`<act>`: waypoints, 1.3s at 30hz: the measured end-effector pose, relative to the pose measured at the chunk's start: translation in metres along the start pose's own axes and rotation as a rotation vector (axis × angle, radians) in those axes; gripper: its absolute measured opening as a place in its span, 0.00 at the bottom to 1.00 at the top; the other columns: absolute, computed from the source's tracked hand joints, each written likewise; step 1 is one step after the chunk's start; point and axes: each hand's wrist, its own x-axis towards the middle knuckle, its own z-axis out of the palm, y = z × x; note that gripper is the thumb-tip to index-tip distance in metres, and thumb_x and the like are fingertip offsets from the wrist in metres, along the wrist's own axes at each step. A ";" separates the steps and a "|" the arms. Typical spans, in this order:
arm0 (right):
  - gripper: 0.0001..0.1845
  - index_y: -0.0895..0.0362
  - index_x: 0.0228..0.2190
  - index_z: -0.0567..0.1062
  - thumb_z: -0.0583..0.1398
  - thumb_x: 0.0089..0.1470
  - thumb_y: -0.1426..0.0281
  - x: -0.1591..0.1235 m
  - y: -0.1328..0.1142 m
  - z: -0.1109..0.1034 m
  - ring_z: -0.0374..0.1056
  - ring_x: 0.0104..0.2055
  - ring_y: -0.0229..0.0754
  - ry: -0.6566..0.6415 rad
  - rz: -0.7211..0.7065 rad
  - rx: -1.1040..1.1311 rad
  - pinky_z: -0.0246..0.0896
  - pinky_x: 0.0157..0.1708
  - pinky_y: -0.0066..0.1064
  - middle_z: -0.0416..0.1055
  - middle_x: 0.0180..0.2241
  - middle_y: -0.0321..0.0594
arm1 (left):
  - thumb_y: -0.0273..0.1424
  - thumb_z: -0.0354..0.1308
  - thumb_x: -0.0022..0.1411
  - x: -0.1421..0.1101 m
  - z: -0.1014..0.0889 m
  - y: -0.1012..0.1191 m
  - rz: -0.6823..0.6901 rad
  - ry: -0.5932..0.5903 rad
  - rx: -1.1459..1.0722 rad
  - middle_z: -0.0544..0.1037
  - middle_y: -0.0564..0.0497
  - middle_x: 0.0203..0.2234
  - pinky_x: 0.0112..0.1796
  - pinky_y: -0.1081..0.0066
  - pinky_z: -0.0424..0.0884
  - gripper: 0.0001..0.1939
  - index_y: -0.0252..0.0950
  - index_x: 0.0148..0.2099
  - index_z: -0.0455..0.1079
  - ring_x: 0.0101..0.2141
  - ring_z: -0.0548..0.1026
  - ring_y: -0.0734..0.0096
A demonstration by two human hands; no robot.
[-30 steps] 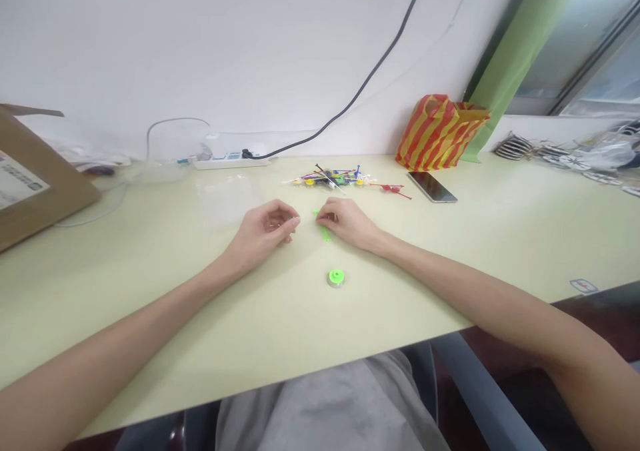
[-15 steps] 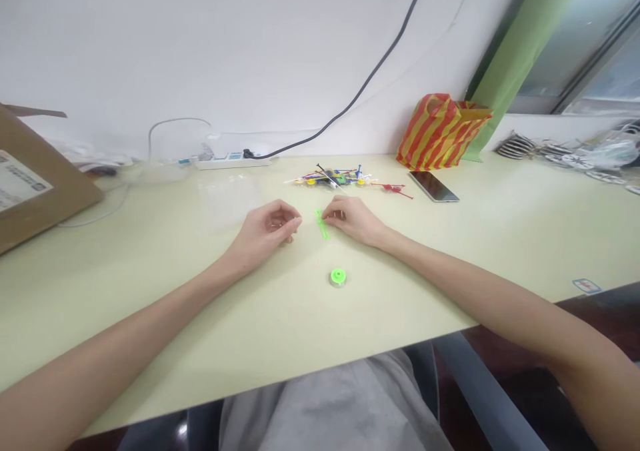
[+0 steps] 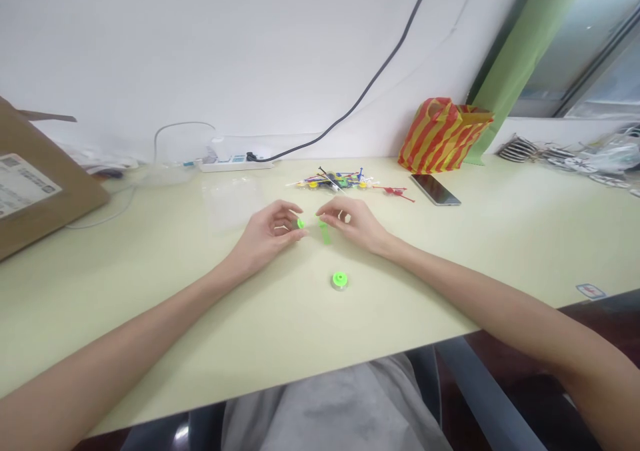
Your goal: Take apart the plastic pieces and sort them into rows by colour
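Note:
Between the thumb and curled fingers of my left hand (image 3: 267, 232) is a small bright green wheel (image 3: 301, 223), seen nearly edge-on. Just to the right, my right hand (image 3: 353, 221) has thumb and forefinger pinched at the upper end of a flat green plastic strip (image 3: 326, 235). The strip looks smeared, and its top is hidden by the fingertips. A short gap separates the two hands. Nearer to me, a second wheel (image 3: 340, 280) with a green hub and a clear rim lies flat on the table.
Behind my hands lies a pile of colourful plastic parts (image 3: 333, 179), with a red piece (image 3: 396, 191) beside it. A phone (image 3: 435, 189), a striped bag (image 3: 445, 137) and a power strip (image 3: 235, 164) line the back. A cardboard box (image 3: 45, 177) stands left.
The green wheel in my left hand now shows as the fingers have parted a little. My right fingertips have shifted slightly left over the strip's upper end.

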 end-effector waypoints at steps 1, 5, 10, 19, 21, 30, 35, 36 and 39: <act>0.09 0.57 0.40 0.79 0.60 0.64 0.66 -0.001 -0.006 0.002 0.70 0.36 0.39 -0.010 0.001 0.039 0.63 0.35 0.30 0.77 0.37 0.40 | 0.40 0.71 0.56 -0.001 0.000 0.001 -0.001 0.006 -0.005 0.76 0.52 0.34 0.39 0.66 0.77 0.23 0.38 0.50 0.69 0.34 0.76 0.69; 0.09 0.57 0.40 0.78 0.61 0.64 0.64 -0.005 -0.026 0.009 0.69 0.34 0.38 -0.041 -0.016 0.110 0.63 0.34 0.29 0.76 0.33 0.37 | 0.41 0.70 0.57 -0.007 0.005 0.006 0.063 -0.007 0.042 0.77 0.51 0.37 0.43 0.63 0.78 0.25 0.39 0.53 0.67 0.37 0.78 0.67; 0.06 0.56 0.38 0.77 0.61 0.64 0.67 -0.006 -0.033 0.010 0.69 0.35 0.37 -0.066 -0.092 0.124 0.63 0.34 0.28 0.75 0.35 0.38 | 0.41 0.66 0.62 -0.013 0.012 0.013 0.159 -0.018 0.162 0.78 0.51 0.40 0.47 0.61 0.78 0.21 0.42 0.53 0.67 0.41 0.79 0.66; 0.05 0.57 0.37 0.76 0.59 0.64 0.73 -0.008 -0.036 0.004 0.70 0.36 0.39 -0.117 -0.293 -0.133 0.63 0.37 0.30 0.74 0.36 0.40 | 0.37 0.64 0.64 -0.016 0.016 0.016 0.199 -0.075 0.182 0.78 0.50 0.45 0.46 0.63 0.79 0.20 0.43 0.55 0.65 0.45 0.79 0.65; 0.05 0.57 0.36 0.76 0.59 0.63 0.74 -0.006 -0.039 -0.002 0.70 0.35 0.38 -0.102 -0.302 -0.142 0.63 0.35 0.29 0.74 0.35 0.40 | 0.36 0.63 0.65 -0.016 0.017 0.013 0.224 -0.089 0.202 0.74 0.48 0.52 0.48 0.62 0.78 0.24 0.45 0.60 0.61 0.49 0.77 0.64; 0.01 0.58 0.29 0.77 0.63 0.51 0.74 0.010 0.001 -0.074 0.67 0.29 0.38 0.109 0.009 -0.203 0.63 0.31 0.31 0.75 0.28 0.39 | 0.35 0.54 0.72 -0.030 0.031 0.033 0.446 -0.273 0.529 0.73 0.44 0.51 0.54 0.58 0.69 0.11 0.41 0.54 0.69 0.52 0.72 0.59; 0.03 0.57 0.28 0.81 0.65 0.49 0.72 0.004 -0.001 -0.076 0.69 0.28 0.38 -0.498 0.117 -0.072 0.63 0.29 0.29 0.77 0.27 0.37 | 0.32 0.55 0.71 -0.028 0.033 0.033 0.527 -0.471 0.594 0.77 0.47 0.39 0.45 0.62 0.67 0.06 0.39 0.44 0.73 0.43 0.74 0.61; 0.03 0.56 0.28 0.81 0.65 0.49 0.72 0.002 -0.006 -0.072 0.69 0.28 0.37 -0.606 0.118 -0.028 0.63 0.29 0.28 0.78 0.27 0.36 | 0.31 0.56 0.71 -0.026 0.030 0.031 0.510 -0.463 0.597 0.77 0.47 0.38 0.44 0.63 0.67 0.05 0.39 0.43 0.73 0.42 0.74 0.62; 0.02 0.57 0.29 0.81 0.66 0.50 0.72 -0.001 -0.023 -0.060 0.68 0.27 0.36 -0.743 0.107 0.079 0.63 0.28 0.27 0.77 0.26 0.36 | 0.32 0.59 0.68 -0.018 0.020 0.025 0.424 -0.423 0.546 0.77 0.49 0.37 0.42 0.66 0.67 0.03 0.39 0.42 0.73 0.41 0.74 0.63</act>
